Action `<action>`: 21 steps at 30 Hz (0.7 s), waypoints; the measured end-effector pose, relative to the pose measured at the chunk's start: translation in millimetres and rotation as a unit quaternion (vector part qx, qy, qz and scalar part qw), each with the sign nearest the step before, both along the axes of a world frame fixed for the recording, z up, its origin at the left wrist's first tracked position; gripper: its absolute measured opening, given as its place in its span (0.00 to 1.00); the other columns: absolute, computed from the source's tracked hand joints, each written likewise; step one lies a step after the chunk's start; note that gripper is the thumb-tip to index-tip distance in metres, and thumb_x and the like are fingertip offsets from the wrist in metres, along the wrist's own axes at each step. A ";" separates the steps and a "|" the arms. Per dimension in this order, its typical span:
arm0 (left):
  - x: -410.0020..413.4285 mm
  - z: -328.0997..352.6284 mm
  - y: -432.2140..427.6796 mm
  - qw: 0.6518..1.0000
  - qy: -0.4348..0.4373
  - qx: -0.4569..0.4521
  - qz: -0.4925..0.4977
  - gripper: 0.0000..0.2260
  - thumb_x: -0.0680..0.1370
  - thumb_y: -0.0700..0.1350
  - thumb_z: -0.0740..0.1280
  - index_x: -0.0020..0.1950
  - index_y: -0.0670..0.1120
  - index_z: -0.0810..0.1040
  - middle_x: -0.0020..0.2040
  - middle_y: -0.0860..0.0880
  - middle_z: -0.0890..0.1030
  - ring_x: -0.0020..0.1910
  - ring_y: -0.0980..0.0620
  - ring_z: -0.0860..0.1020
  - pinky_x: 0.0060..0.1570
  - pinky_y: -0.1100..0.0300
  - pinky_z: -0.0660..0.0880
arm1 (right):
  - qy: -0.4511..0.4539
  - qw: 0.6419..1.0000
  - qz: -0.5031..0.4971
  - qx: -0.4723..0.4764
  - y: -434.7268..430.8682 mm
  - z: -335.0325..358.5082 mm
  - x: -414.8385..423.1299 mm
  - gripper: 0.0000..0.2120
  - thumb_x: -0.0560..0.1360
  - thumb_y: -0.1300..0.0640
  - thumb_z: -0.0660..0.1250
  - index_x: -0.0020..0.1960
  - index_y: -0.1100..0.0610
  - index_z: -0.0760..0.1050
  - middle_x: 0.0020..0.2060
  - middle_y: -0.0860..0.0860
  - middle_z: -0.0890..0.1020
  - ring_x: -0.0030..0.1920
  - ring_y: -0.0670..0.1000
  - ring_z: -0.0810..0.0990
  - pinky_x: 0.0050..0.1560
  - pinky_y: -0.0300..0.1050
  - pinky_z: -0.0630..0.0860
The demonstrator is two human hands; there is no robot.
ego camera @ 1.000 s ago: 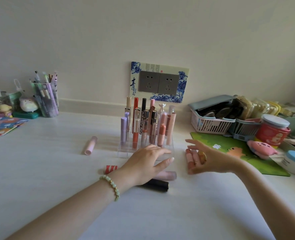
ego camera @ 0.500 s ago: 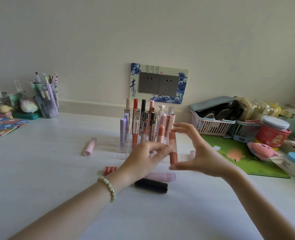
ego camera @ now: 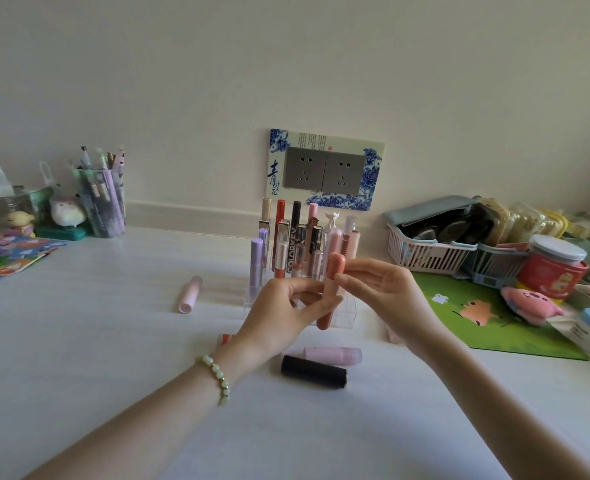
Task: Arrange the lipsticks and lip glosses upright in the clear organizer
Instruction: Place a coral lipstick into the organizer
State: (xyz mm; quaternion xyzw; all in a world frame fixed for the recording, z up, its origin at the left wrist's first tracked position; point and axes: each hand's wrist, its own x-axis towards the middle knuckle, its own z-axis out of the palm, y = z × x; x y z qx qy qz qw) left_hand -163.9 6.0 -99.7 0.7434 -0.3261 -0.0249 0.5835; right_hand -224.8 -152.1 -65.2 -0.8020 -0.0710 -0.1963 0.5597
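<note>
A second ago the right hand (ego camera: 387, 292) was low on the tabletop (ego camera: 113, 341) among loose tubes to the right of the clear organizer (ego camera: 345, 311); now it has lifted one, a coral lip gloss tube (ego camera: 331, 289), and holds it upright just in front of the organizer's near right corner. Its grip is closed on the upper part of the tube, thumb and fingertips pinching near the rounded cap. The left hand (ego camera: 286, 310), with a green bead bracelet (ego camera: 217, 374) at the wrist, has risen from the tabletop to meet it, and its fingers close on the tube's middle, so both hands share the one tube. The organizer already carries a crowd of upright lipsticks and glosses in its far rows, while its near cells look free. That suggests this tube is about to go into a near cell, probably on the right. Several pieces are left lying flat: a black lipstick (ego camera: 313, 371) and a pale pink tube (ego camera: 333, 355) near the hands, a pink tube (ego camera: 190, 294) off to the left, and a red-striped one (ego camera: 226, 339) mostly hidden under the left wrist. So the task looks well advanced but not finished
</note>
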 end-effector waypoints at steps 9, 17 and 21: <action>0.8 -5.3 3.6 0.990 -0.119 0.072 0.040 0.21 0.72 0.60 0.65 0.60 0.51 0.79 0.55 0.60 0.81 0.54 0.63 0.76 0.56 0.69 0.70 | -0.040 0.996 -0.076 -0.021 -5.9 8.2 8.6 0.08 0.68 0.57 0.72 0.48 0.52 0.79 0.43 0.46 0.84 0.43 0.41 0.83 0.47 0.29 0.76; 6.2 -18.5 11.2 0.944 -0.216 0.248 0.024 0.20 0.78 0.59 0.57 0.66 0.54 0.74 0.67 0.59 0.73 0.68 0.61 0.66 0.66 0.64 0.60 | -0.079 0.975 -0.203 -0.048 -27.4 4.8 29.1 0.07 0.70 0.58 0.72 0.48 0.51 0.79 0.39 0.42 0.82 0.37 0.35 0.80 0.42 0.26 0.75; 7.6 -19.3 11.6 0.944 -0.229 0.237 0.026 0.19 0.79 0.58 0.57 0.65 0.53 0.75 0.65 0.58 0.75 0.67 0.60 0.67 0.66 0.64 0.62 | -0.070 0.973 -0.213 -0.047 -28.1 -5.0 36.7 0.07 0.70 0.58 0.72 0.48 0.50 0.79 0.39 0.42 0.82 0.38 0.36 0.81 0.42 0.25 0.75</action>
